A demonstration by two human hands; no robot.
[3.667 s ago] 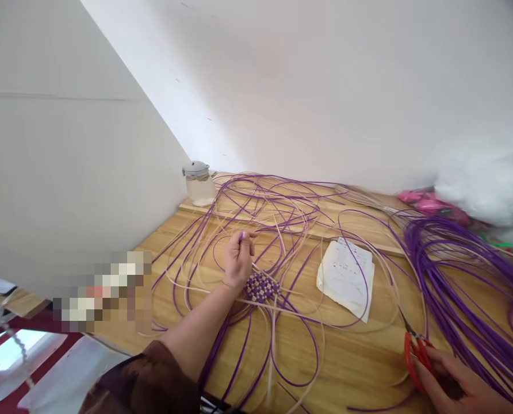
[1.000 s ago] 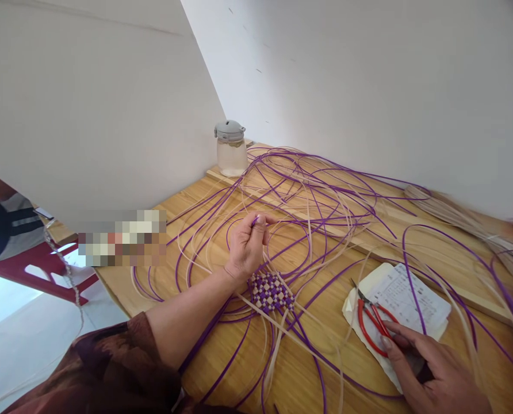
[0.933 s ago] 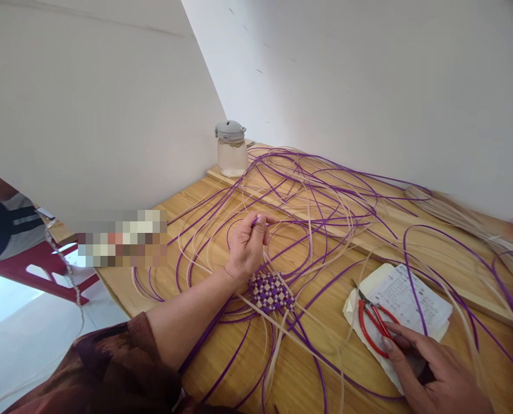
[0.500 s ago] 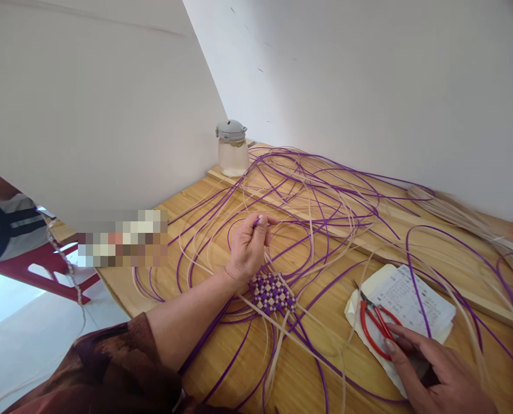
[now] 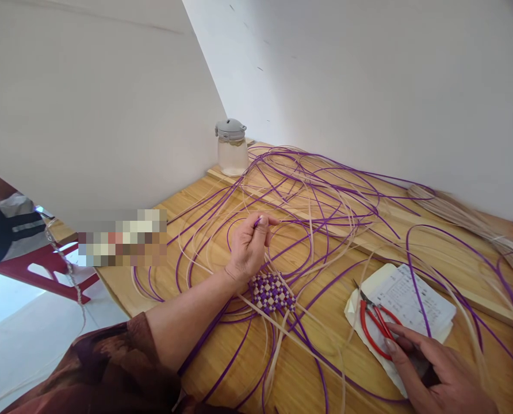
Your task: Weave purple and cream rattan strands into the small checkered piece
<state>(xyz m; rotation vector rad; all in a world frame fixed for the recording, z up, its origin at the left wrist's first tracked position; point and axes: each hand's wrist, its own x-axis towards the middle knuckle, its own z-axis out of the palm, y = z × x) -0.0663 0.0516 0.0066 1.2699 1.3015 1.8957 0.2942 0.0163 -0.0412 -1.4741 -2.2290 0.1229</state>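
Purple and cream reed strips [image 5: 325,201] sprawl in loose loops across the wooden desk [image 5: 187,213], radiating from a small checkered woven square [image 5: 272,292] that lies flat near the front edge. The left hand [image 5: 248,248] rests just behind this square, its fingers closed in a pinch on the end of one purple strand [image 5: 256,220], held slightly above the desk. The right hand [image 5: 437,371] lies at the lower right, fingers extended but narrow, its fingertips touching the handles of red-handled scissors [image 5: 375,325], which rest on a folded printed sheet [image 5: 412,299]; the hand does not grip them.

Compared with the views of one second and half a second ago, both hands and the scissors sit where they were; only the camera has drifted slightly. Against the view several seconds back, the scissors now lie on the sheet rather than at the desk's right edge. The weaving thus appears paused, with the strand held ready.

A lidded glass jar [image 5: 232,148] stands at the far corner against the wall. A bundle of pale reeds [image 5: 467,215] lies at the right.
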